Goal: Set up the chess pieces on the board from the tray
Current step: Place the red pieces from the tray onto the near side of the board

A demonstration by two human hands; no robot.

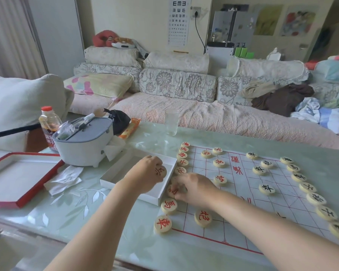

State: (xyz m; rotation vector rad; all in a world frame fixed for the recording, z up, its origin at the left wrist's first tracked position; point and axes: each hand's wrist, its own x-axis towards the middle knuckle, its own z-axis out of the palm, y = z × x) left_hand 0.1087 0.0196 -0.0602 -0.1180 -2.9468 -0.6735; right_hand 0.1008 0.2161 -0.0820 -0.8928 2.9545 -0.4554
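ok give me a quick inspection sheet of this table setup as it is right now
surface: pale green glass tabletop, leaf pattern
job's things: paper xiangqi board; red pieces down its left edge, black pieces down the right, a few of each mid-board; white tray against the board's left side
clutter: red-edged box lid, grey lidded bin, red-capped bottle, empty glass, crumpled tissues
grips: left hand holds a red soldier piece over the tray; right hand curls its fingers on a red edge piece in the left column
cables: black cord from a wall socket, behind the sofa
surroundings: floral sofa, eye chart, heap of clothes
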